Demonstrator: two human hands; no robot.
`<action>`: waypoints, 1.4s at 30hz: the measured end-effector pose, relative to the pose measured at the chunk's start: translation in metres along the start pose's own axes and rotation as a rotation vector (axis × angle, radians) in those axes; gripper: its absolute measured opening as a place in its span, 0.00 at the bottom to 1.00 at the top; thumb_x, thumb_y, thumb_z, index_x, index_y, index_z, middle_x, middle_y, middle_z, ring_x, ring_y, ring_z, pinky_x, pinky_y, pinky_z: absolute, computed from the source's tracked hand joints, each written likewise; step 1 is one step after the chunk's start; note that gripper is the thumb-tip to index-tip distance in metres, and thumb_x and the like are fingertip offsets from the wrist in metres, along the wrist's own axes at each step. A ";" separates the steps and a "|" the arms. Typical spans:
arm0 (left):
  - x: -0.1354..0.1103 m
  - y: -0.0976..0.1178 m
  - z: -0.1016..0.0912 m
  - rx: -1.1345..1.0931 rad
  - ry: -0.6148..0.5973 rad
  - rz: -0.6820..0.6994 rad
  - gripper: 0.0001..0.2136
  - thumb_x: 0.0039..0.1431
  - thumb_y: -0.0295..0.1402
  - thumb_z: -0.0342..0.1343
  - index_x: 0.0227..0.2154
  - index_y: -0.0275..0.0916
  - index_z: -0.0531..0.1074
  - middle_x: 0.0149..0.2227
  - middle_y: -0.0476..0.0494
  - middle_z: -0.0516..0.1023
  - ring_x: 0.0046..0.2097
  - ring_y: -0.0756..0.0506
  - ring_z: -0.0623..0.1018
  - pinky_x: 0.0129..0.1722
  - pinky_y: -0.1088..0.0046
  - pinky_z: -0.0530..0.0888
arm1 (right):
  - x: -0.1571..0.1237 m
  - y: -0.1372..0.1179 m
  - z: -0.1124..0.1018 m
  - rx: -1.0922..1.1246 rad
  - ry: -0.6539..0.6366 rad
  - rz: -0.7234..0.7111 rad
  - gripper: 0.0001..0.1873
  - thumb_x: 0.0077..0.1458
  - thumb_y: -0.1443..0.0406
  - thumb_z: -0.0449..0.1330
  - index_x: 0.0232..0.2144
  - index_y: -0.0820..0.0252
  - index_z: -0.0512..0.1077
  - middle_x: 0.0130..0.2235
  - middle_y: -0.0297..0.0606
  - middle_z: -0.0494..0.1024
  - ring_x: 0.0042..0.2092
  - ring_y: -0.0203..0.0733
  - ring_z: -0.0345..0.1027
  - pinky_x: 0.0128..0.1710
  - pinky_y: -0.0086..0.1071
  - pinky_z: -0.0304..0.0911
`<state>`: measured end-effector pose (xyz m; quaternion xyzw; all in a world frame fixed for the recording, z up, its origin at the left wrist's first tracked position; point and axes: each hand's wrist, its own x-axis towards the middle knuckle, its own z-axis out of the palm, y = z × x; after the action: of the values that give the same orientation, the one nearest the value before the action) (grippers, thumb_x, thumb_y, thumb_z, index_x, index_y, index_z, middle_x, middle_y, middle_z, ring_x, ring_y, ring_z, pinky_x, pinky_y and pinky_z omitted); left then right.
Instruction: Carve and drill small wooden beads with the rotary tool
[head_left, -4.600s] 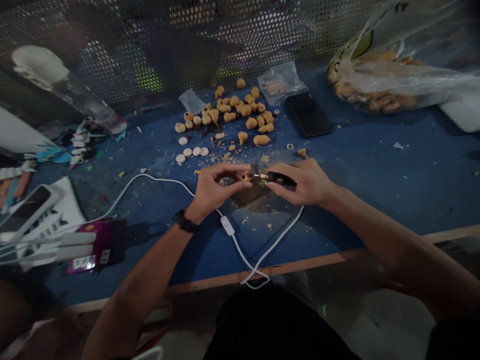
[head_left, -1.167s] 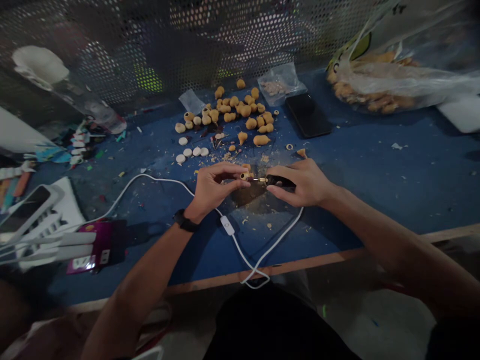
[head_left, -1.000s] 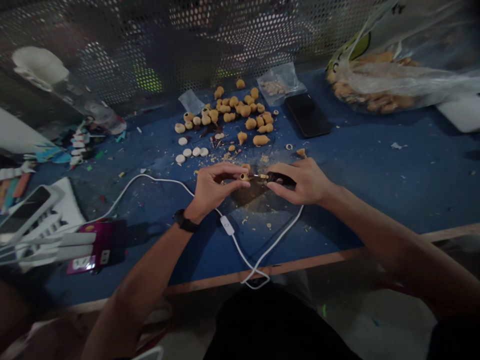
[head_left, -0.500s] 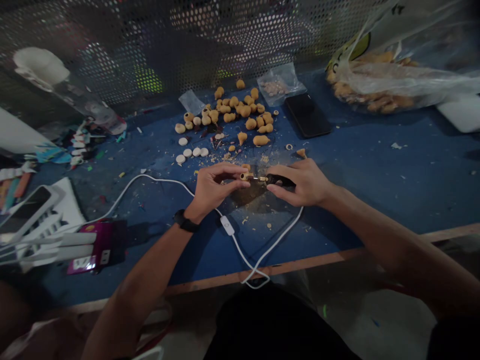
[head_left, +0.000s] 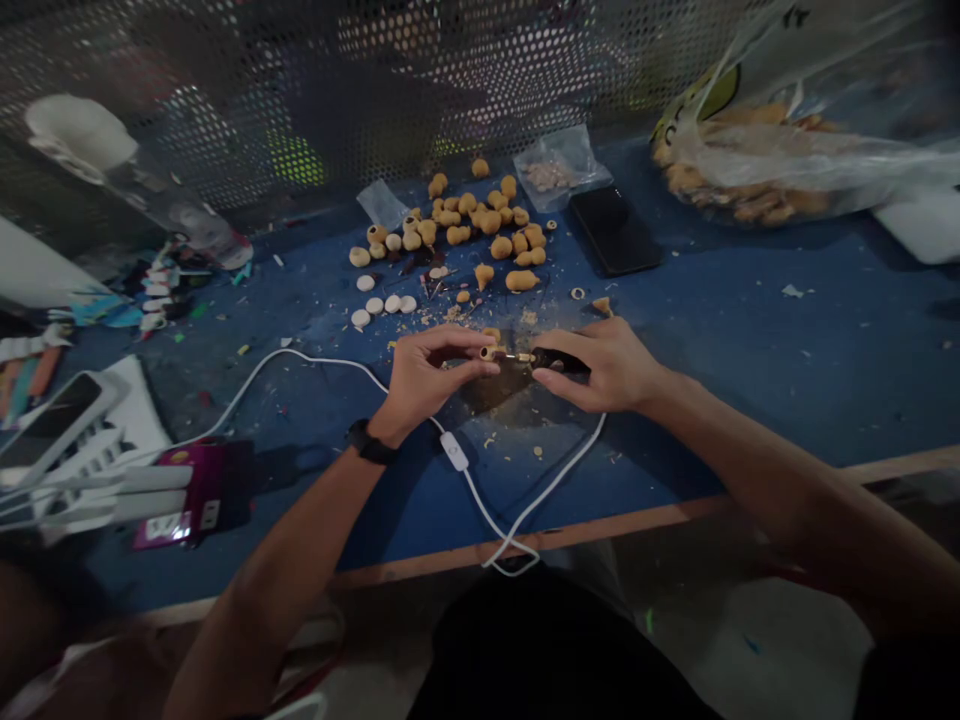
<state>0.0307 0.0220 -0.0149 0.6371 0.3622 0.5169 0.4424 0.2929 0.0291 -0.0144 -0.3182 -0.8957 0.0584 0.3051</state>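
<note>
Between thumb and fingers, my left hand (head_left: 431, 370) pinches a small tan gourd (head_left: 491, 353) with a dark hole in its end. My right hand (head_left: 604, 365) is wrapped round a black rotary tool (head_left: 559, 360) with a brass-coloured collet. The tool's thin metal bit points left and meets the gourd; how deep it goes I cannot tell. A white cord (head_left: 574, 462) runs from below the right hand, with an inline switch (head_left: 454, 451) under the left hand. Beyond both hands lies a group of small gourds (head_left: 491, 222), some with holes cut in them.
White discs (head_left: 392, 304) and shavings lie near the gourds. A black phone (head_left: 615, 230) and a small clear bag (head_left: 562, 165) sit behind. A large plastic bag (head_left: 750, 170) of gourds stands back right. Plugs in a purple power unit (head_left: 184, 495) are at left. A perforated metal panel (head_left: 465, 80) borders the back.
Almost nothing differs. Both hands keep their hold on the gourd and the rotary tool in the same place.
</note>
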 end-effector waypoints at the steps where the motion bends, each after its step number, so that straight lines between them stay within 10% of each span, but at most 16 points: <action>1: 0.000 0.000 0.000 -0.004 -0.006 -0.003 0.14 0.46 0.40 0.78 0.35 0.42 0.86 0.38 0.42 0.88 0.36 0.46 0.86 0.40 0.66 0.86 | 0.000 0.000 0.000 -0.006 -0.009 -0.002 0.18 0.67 0.52 0.56 0.43 0.57 0.78 0.24 0.33 0.78 0.24 0.40 0.68 0.27 0.32 0.54; 42: -0.004 0.004 0.000 0.055 0.012 -0.026 0.14 0.54 0.44 0.74 0.40 0.43 0.85 0.41 0.41 0.88 0.42 0.43 0.87 0.43 0.65 0.86 | 0.004 -0.002 -0.004 0.110 0.073 0.162 0.15 0.68 0.54 0.56 0.46 0.57 0.76 0.31 0.36 0.82 0.30 0.42 0.76 0.32 0.33 0.65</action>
<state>0.0304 0.0172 -0.0124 0.6413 0.3871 0.5048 0.4290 0.2920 0.0296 -0.0083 -0.3744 -0.8506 0.1205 0.3490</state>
